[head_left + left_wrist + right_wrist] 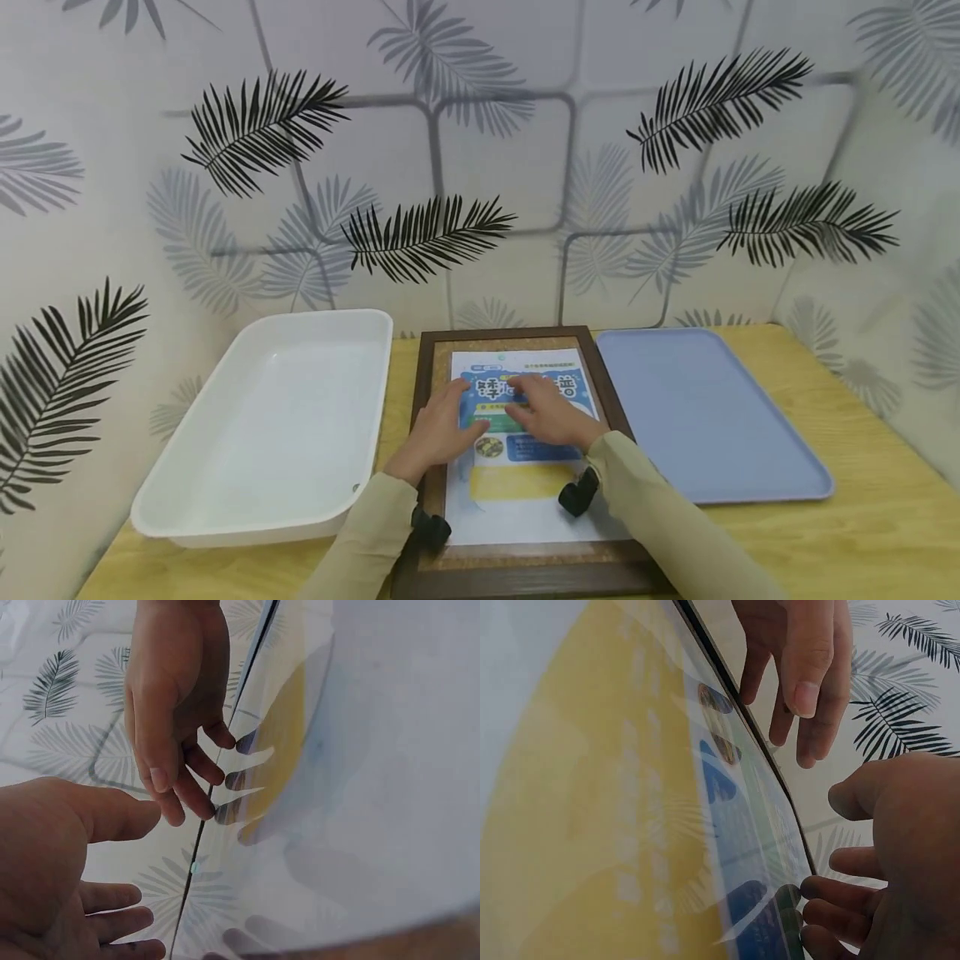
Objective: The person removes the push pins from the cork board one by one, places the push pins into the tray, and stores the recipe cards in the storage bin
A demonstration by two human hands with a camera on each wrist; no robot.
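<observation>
A printed sheet (517,523) with blue, green and yellow areas lies on a cork board inside a dark brown wooden frame (525,581). My left hand (438,432) is over its left half, fingers relaxed and apart, holding nothing. Opposite it, my right hand (555,414) is over the upper right part, also loosely spread with nothing in it. The wrist views show fingers mirrored in a glossy surface over the sheet (592,795). Whether the fingertips touch that surface, I cannot tell. Both hands hide some of the printed title.
To the left stands a deep white plastic tub (273,433). A flat blue-lilac tray (705,408) lies to the right of the frame. All rest on a yellow wood-grain tabletop (870,533), with a leaf-patterned wall covering (502,167) behind.
</observation>
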